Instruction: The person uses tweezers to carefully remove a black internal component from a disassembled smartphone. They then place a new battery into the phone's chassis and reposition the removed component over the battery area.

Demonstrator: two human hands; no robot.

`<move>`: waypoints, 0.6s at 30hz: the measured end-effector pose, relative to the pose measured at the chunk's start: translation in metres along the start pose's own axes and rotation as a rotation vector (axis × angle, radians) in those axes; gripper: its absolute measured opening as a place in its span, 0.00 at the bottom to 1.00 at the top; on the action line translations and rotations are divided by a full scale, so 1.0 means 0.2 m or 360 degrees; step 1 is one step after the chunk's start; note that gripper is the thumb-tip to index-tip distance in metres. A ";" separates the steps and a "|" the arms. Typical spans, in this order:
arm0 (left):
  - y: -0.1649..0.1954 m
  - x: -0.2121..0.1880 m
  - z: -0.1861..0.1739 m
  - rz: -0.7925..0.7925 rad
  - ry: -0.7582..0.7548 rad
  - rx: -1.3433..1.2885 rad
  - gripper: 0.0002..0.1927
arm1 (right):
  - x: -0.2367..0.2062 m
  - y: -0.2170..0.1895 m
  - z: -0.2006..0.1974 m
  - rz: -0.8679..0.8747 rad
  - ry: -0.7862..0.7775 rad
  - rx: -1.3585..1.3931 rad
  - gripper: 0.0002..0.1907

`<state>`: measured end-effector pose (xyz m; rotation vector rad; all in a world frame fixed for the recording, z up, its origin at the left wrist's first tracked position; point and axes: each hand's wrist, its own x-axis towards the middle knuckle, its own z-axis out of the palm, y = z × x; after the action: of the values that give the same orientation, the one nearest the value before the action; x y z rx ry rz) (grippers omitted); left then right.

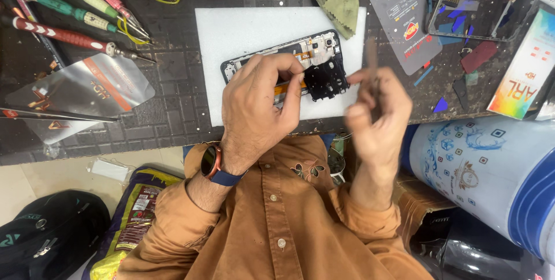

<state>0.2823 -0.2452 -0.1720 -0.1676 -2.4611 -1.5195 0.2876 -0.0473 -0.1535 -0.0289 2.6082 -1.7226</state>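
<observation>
My left hand (pixel 260 103) presses curled fingers onto the opened phone (pixel 289 66), which lies on the white foam pad (pixel 231 31) on my bench (pixel 173 72). My blurred right hand (pixel 376 109) seems to pinch a thin tool (pixel 372 60).

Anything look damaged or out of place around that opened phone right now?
Nothing clearly damaged. The opened phone lies askew on the white foam pad, left hand pressing it. The right hand is motion-blurred, holding a thin tool.

A single head-worn camera looks steeply down, close over the workbench (pixel 173 72) and lap.
</observation>
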 end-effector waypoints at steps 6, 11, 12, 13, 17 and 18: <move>0.02 -0.03 0.02 -0.0009 0.0006 -0.0037 0.10 | -0.08 0.01 0.07 0.0223 0.0116 -0.0202 0.07; 0.07 -0.07 -0.03 -0.0052 0.0026 -0.0138 0.12 | -0.07 -0.01 0.07 0.0301 0.0215 -0.0153 0.05; 0.09 -0.07 -0.04 -0.0043 0.0018 -0.0115 0.12 | -0.06 -0.02 0.07 0.0299 0.0222 -0.0150 0.05; 0.10 -0.08 -0.05 -0.0035 0.0009 -0.0092 0.11 | -0.05 -0.04 0.07 0.0298 0.0227 -0.0146 0.05; 0.09 -0.10 -0.07 -0.0048 0.0009 -0.0068 0.11 | -0.01 -0.07 0.10 0.0312 0.0213 -0.0433 0.10; 0.09 -0.10 -0.07 -0.0039 0.0011 -0.0046 0.11 | 0.00 -0.07 0.10 0.0306 0.0213 -0.0490 0.10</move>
<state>0.3074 -0.2486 -0.1564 -0.1379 -2.4457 -1.5634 0.2887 -0.0721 -0.1484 0.3326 2.8351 -1.2949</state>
